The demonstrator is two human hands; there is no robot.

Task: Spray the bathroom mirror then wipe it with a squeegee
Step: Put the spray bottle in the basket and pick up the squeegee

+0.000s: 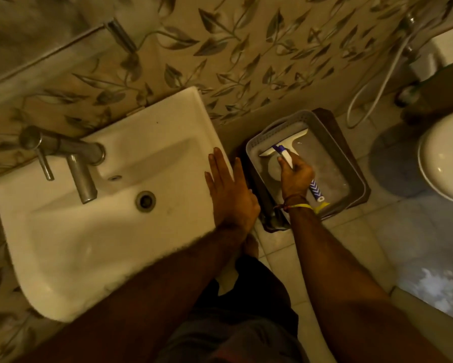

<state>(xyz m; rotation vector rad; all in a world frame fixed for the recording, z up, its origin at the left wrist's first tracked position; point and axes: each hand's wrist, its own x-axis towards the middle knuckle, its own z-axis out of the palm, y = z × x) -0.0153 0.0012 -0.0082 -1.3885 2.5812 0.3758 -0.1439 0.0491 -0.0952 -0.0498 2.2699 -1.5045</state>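
At nine o'clock, a white sink (63, 231) is hanging on the leafy wall (246, 61), and its metal tap (81, 176) is pointing down over the bowl toward the drain (145, 201). Up at eleven o'clock, a glass shelf (50, 56) with a metal peg is sticking out from the wall.

In the middle, the left hand (230, 195) is lying flat on the right edge of the sink. Its fingers are spread a little and pointing to twelve o'clock. It is holding nothing.

Just past it, toward two o'clock, a grey basket (351, 176) is sitting on a dark stool (332, 119) on the floor, close beside the sink. The right hand (296, 176) is reaching down into the basket and closing around the handle of the squeegee (288, 142). The white blade is lying across the far end of the basket, and the blue and white handle is sticking out below the hand. A round white thing (273, 169) is also lying in the basket, half hidden by the hand, and I cannot tell what it is. A yellow band (302, 206) is circling the right wrist.

At three o'clock, a white toilet (445, 158) is peeking in, and a thin hose (377, 82) is hanging on the wall behind it.
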